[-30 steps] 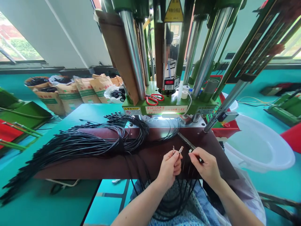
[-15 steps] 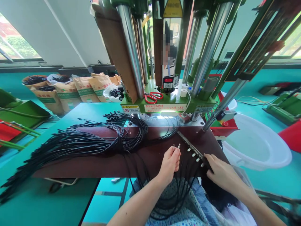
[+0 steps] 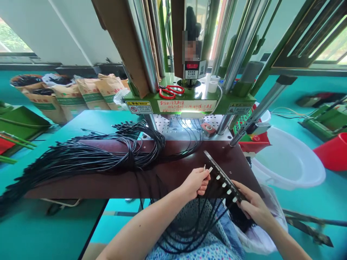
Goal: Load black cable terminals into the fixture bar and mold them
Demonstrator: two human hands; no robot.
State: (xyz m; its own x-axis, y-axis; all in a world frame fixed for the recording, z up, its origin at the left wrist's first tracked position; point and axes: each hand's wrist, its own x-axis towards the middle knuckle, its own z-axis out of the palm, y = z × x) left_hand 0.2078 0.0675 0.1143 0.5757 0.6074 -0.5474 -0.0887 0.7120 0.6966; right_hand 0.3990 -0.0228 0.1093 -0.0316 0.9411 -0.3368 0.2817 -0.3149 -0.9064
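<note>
My left hand (image 3: 197, 183) pinches a black cable close to its pale metal connector (image 3: 210, 169), just left of a long metal bar. Several connectors (image 3: 224, 185) sit in a row along the near side of this metal bar mould (image 3: 219, 170), with black cables (image 3: 199, 231) hanging from them over my lap. My right hand (image 3: 251, 202) is closed around the bar's near end. The bar slants across the brown work board (image 3: 179, 177), its far end pointing toward the press. On the left lies a large bundle of black cables (image 3: 89, 155).
A green press (image 3: 195, 101) with steel columns stands ahead, red-handled scissors (image 3: 171, 91) on its ledge. Cables run under its lit opening. To the right are a white tub (image 3: 290, 159) and a red bucket (image 3: 332, 151); a lined bag (image 3: 260, 231) stands beside my lap. Paper sacks (image 3: 86, 94) stand back left.
My view has tilted down and shifted slightly. My left hand with the connector has come nearer the bar, and my right hand's fingers now wrap the bar's near end.
</note>
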